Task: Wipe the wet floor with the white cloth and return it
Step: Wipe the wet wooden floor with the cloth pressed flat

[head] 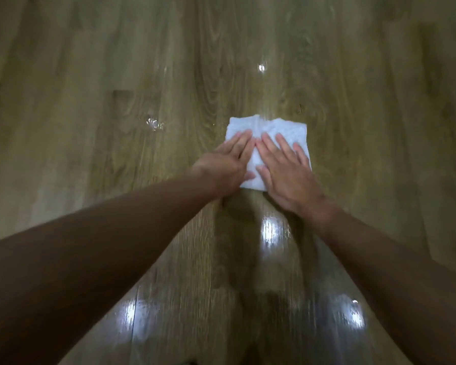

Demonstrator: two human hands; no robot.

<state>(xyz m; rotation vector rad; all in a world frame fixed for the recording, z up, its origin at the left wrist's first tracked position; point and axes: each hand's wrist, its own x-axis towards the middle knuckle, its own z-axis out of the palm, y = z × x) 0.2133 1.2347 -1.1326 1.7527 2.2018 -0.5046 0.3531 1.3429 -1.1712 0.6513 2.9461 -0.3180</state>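
Note:
A folded white cloth (pixel 271 127) lies flat on the wooden plank floor (pixel 90 88) ahead of me. My left hand (pixel 227 164) presses on its left part with straight fingers. Beside it, my right hand (pixel 287 167) lies flat on the cloth's right part, fingers spread. Both palms cover the near half of the cloth. A small puddle (pixel 153 123) glints on the floor to the left of the cloth, and a bright wet spot (pixel 261 67) sits beyond it.
Shiny wet streaks (pixel 271 230) reflect light on the planks between my forearms and closer to me. The floor stretches on all sides with nothing else on it in view.

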